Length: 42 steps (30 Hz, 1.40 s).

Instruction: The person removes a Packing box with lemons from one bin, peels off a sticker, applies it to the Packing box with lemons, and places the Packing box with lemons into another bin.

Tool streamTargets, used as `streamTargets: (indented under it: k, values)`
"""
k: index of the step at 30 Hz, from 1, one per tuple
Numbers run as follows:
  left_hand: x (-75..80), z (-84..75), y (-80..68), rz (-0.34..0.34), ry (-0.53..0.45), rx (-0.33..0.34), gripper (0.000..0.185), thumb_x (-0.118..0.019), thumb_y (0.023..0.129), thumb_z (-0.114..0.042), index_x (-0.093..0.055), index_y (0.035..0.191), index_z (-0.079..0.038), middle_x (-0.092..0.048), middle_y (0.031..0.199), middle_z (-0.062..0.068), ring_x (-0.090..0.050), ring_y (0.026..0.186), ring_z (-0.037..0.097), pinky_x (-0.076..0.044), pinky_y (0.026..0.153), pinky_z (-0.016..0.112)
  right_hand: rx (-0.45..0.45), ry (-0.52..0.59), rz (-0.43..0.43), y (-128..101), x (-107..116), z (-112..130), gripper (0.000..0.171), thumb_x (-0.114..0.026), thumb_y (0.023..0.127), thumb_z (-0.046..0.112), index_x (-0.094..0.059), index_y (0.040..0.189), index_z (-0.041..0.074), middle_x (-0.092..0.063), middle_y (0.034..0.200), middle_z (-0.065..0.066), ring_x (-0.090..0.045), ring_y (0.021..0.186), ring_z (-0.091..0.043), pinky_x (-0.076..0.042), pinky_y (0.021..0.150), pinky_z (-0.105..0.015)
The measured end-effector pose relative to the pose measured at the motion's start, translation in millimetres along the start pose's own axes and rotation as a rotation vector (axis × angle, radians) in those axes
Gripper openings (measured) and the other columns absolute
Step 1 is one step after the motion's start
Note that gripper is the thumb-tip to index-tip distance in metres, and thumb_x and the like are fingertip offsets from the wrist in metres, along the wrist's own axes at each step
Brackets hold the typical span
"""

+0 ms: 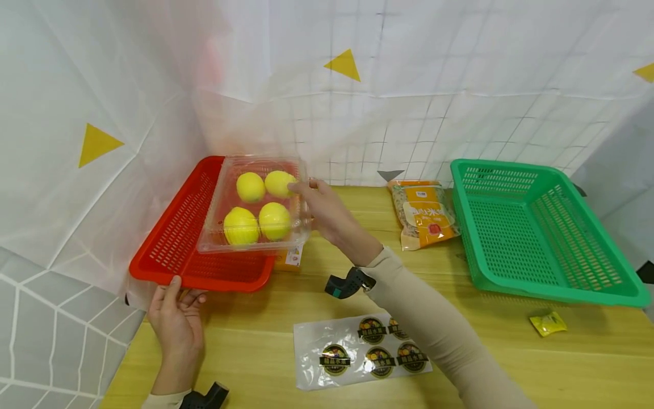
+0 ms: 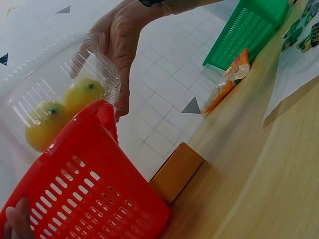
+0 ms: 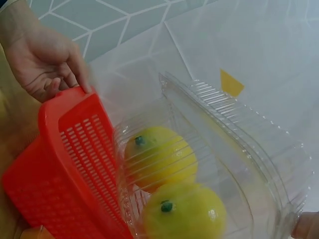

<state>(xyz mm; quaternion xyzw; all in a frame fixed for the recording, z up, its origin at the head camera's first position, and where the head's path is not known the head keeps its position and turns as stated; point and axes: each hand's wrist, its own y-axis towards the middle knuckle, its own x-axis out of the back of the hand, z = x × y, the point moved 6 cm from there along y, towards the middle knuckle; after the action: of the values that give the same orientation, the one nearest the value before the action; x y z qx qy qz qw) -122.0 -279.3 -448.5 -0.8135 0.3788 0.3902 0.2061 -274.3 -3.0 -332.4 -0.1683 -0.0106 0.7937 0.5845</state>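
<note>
Head view: I see right hand (image 1: 329, 213) gripping clear box (image 1: 259, 203) by its right edge, four lemons (image 1: 276, 220) inside, over red basket (image 1: 176, 238). Left hand (image 1: 179, 324) pinches red basket's near rim. Right of red basket on surface (image 1: 255, 352): orange bag (image 1: 424, 213), then green basket (image 1: 516, 238); sticker sheet (image 1: 355, 345) nearer.

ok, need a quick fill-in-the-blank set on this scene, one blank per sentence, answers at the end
1. The left hand grips the rim of a plastic basket coloured ____.
2. The right hand holds a clear plastic clamshell containing ____ yellow lemon-like fruits.
3. In the head view, the orange-and-clear bag lies just to the ____ of the green basket.
4. The small packet near the green basket is coloured ____.

Missing words: red, four, left, yellow.
</note>
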Motion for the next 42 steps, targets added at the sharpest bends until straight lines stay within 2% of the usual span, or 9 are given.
streamTargets:
  k: [6,9,14,18,23,36,42]
  values:
    - [1.3,0.7,1.0,-0.006,0.028,-0.007,0.02,-0.067,0.101,-0.005,-0.062,0.11,0.012,-0.069,0.094,0.022,-0.065,0.053,0.028,-0.057,0.05,0.03,-0.009,-0.004,-0.017,-5,12,0,0.053,-0.068,0.102,0.032,-0.044,0.14,0.004,-0.044,0.144,-0.012,-0.057,0.109,-0.041,-0.061,0.078,-0.048]
    - [1.8,0.6,1.0,-0.007,0.02,-0.012,0.018,-0.066,0.102,-0.003,-0.062,0.109,0.013,-0.069,0.094,0.023,-0.065,0.053,0.028,-0.057,0.049,0.03,-0.007,-0.009,-0.032,-7,18,0,0.052,-0.068,0.102,0.031,-0.045,0.14,0.003,-0.045,0.143,-0.012,-0.055,0.11,-0.039,-0.06,0.079,-0.046]
    - [1.6,0.2,0.8,-0.009,0.007,-0.01,0.015,-0.062,0.103,-0.001,-0.061,0.108,0.013,-0.069,0.091,0.022,-0.065,0.052,0.028,-0.056,0.048,0.03,-0.012,-0.021,-0.054,-10,28,-2,0.051,-0.067,0.103,0.029,-0.046,0.141,0.003,-0.046,0.142,-0.014,-0.058,0.104,-0.035,-0.061,0.078,-0.046]
    - [1.2,0.2,0.8,-0.011,0.007,-0.008,0.015,-0.063,0.103,-0.001,-0.061,0.106,0.013,-0.069,0.091,0.021,-0.065,0.052,0.028,-0.056,0.048,0.03,-0.004,-0.015,-0.044,-14,35,-5,0.051,-0.066,0.103,0.028,-0.047,0.142,0.002,-0.047,0.142,-0.015,-0.063,0.105,-0.041,-0.061,0.08,-0.049]
    - [1.6,1.3,1.4,-0.014,0.01,-0.005,0.015,-0.064,0.102,-0.002,-0.061,0.106,0.012,-0.068,0.091,0.022,-0.065,0.052,0.028,-0.056,0.048,0.03,0.008,-0.011,-0.041,-18,44,-7,0.052,-0.064,0.104,0.029,-0.045,0.144,0.003,-0.047,0.145,-0.019,-0.059,0.115,-0.049,-0.061,0.081,-0.05]
    - [3.6,1.5,-0.4,-0.016,0.028,0.001,0.025,-0.066,0.102,-0.004,-0.056,0.112,0.016,-0.068,0.098,0.022,-0.066,0.055,0.029,-0.057,0.051,0.03,0.015,-0.035,-0.066,-30,69,-12,0.051,-0.062,0.104,0.029,-0.048,0.143,0.001,-0.041,0.15,-0.023,-0.064,0.095,-0.033,-0.061,0.068,-0.039]
    - [2.3,1.4,0.0,-0.007,0.012,0.0,0.023,-0.066,0.102,-0.004,-0.056,0.11,0.016,-0.067,0.097,0.023,-0.065,0.055,0.03,-0.056,0.05,0.03,0.024,-0.051,-0.079,-36,79,-11,0.053,-0.061,0.105,0.03,-0.046,0.144,-0.002,-0.045,0.14,-0.019,-0.067,0.09,-0.029,-0.062,0.074,-0.045]
